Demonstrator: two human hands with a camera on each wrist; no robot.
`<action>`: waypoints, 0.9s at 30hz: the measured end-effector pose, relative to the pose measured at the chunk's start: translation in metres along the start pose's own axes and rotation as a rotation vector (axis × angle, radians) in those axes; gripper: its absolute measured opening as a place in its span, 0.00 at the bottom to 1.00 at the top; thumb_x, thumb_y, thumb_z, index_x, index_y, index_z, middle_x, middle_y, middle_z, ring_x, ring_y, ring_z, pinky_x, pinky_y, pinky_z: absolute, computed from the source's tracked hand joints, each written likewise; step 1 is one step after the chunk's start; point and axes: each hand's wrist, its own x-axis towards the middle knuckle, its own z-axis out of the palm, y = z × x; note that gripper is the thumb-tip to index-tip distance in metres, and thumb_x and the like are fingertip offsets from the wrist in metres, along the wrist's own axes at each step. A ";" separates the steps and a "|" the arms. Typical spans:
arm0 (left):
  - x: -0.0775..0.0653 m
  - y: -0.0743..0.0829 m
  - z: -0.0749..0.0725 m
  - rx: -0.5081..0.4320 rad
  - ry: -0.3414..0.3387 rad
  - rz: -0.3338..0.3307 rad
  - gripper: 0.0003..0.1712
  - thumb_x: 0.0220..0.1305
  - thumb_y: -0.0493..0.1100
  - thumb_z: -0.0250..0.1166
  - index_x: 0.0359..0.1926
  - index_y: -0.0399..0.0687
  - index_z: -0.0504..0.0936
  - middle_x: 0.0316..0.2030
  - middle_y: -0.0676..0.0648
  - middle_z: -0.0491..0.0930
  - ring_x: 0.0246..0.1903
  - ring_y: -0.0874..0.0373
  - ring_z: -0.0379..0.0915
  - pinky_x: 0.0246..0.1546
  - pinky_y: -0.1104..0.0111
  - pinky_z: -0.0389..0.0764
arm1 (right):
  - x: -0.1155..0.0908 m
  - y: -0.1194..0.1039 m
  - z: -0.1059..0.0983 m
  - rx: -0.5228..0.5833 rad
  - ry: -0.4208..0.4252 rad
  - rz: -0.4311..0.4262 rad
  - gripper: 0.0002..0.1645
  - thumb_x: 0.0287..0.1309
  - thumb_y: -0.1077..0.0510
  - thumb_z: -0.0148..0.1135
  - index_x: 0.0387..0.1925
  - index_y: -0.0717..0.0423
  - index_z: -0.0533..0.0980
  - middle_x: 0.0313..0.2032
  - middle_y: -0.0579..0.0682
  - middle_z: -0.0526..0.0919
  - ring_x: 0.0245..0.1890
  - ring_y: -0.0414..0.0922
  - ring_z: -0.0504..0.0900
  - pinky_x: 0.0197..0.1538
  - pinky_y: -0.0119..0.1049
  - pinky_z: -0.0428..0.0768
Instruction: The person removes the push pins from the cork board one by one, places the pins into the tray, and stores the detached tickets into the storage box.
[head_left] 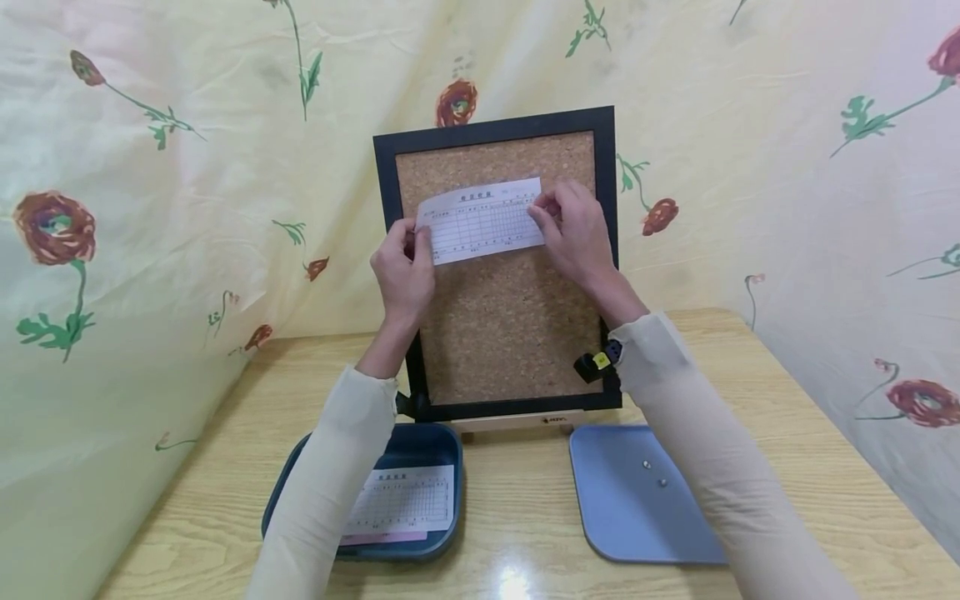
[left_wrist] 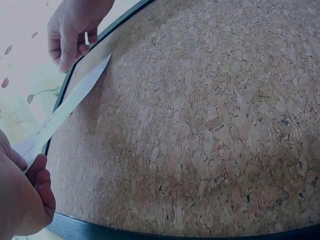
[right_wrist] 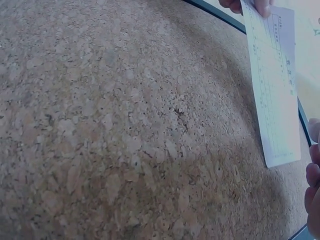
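In the head view a white printed form slip [head_left: 480,223] is held across the upper part of a black-framed corkboard [head_left: 510,333]. My left hand [head_left: 405,271] pinches its left end between thumb and fingers. At the right end is my right hand [head_left: 576,229], fingers bent and thumb toward the index finger. In the left wrist view the right hand [left_wrist: 77,32] appears a little apart from the slip [left_wrist: 70,105]; whether anything small is between its fingertips is hidden. The slip's right end stands near the cork in the right wrist view.
At the lower left, a dark blue tray [head_left: 450,533] holds another printed form [head_left: 405,500] above a pink sheet [head_left: 386,538]. On the lower right, a lighter blue tray [head_left: 622,517] holds small silvery pins [head_left: 662,482]. A flowered cloth [head_left: 225,167] hangs behind the wooden table [head_left: 517,500].
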 end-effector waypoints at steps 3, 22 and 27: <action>-0.002 -0.001 -0.004 -0.011 0.005 -0.013 0.11 0.71 0.35 0.57 0.43 0.28 0.81 0.28 0.33 0.81 0.22 0.62 0.66 0.23 0.78 0.63 | -0.003 0.001 -0.002 0.005 0.000 -0.005 0.13 0.68 0.59 0.61 0.41 0.68 0.78 0.35 0.62 0.79 0.38 0.54 0.75 0.43 0.36 0.67; -0.014 -0.004 -0.025 -0.024 0.026 -0.055 0.11 0.70 0.34 0.59 0.43 0.28 0.83 0.32 0.31 0.85 0.23 0.64 0.66 0.24 0.78 0.65 | -0.020 0.005 -0.012 0.010 0.006 -0.023 0.12 0.65 0.60 0.64 0.41 0.69 0.77 0.36 0.63 0.79 0.39 0.55 0.75 0.45 0.38 0.69; -0.016 -0.006 -0.029 -0.022 0.036 -0.075 0.10 0.69 0.34 0.59 0.43 0.29 0.83 0.31 0.31 0.85 0.23 0.65 0.66 0.25 0.79 0.66 | -0.024 0.004 -0.014 0.013 0.010 -0.046 0.12 0.64 0.61 0.64 0.40 0.69 0.77 0.36 0.63 0.79 0.38 0.55 0.74 0.44 0.38 0.68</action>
